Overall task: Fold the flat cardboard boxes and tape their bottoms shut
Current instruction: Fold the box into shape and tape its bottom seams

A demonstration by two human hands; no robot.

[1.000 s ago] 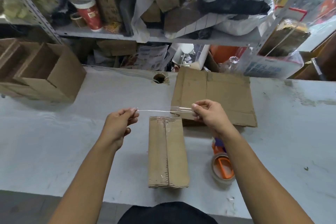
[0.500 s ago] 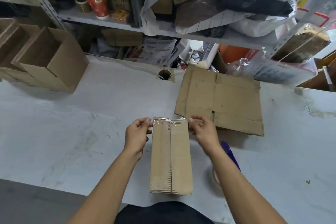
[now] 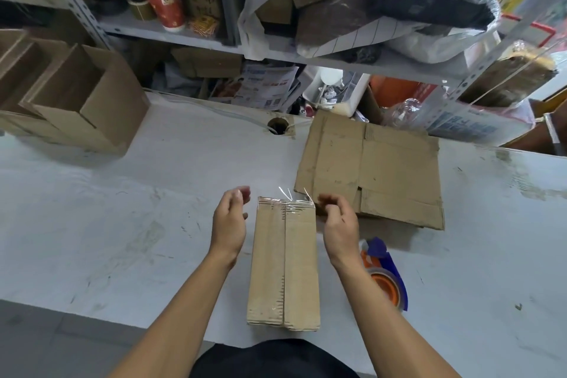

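Clear tape (image 3: 287, 205) spans the far end of the folded box (image 3: 283, 267) between my left hand (image 3: 229, 221) and right hand (image 3: 339, 221); both hands empty, fingers loosely curled. Box rests on white table (image 3: 122, 224); tape dispenser (image 3: 385, 279) right.

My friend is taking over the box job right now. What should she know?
Left hand: open, just left of the box, holding nothing.
Right hand: fingers loosely curled, holding nothing, just right of the box.
The box stands bottom-up on the table; a strip of clear tape crosses its far end, with loose bits sticking up.
Tape dispenser lies to the right.
Left to do: press the tape ends down, then fold the flat cardboard behind.
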